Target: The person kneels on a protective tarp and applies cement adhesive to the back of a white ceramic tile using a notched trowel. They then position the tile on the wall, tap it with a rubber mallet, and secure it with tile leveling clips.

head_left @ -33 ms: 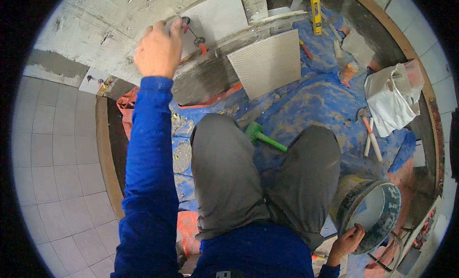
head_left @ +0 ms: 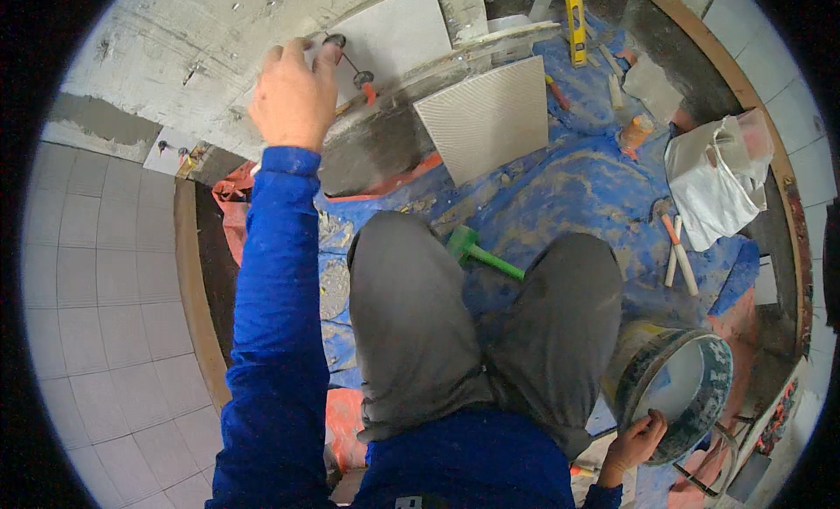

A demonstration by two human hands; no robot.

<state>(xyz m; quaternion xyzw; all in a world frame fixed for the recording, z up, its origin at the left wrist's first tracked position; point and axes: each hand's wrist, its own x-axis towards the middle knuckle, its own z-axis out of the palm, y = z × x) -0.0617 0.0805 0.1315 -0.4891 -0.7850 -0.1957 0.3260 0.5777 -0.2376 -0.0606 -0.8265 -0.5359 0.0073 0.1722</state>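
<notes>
Thumb (head_left: 327, 61) of the half-curled left hand (head_left: 293, 98) touches a dark knob (head_left: 336, 40), pinch unclear, and the right hand (head_left: 639, 442) clasps a bucket (head_left: 637, 359).

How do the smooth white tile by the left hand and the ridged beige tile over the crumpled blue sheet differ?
Surface: the smooth white tile looks plain; the ridged beige tile shows fine lines.
Place: the smooth white tile is beside the left hand; the ridged beige tile is over the blue sheet.
Both look flat and pale.
</notes>
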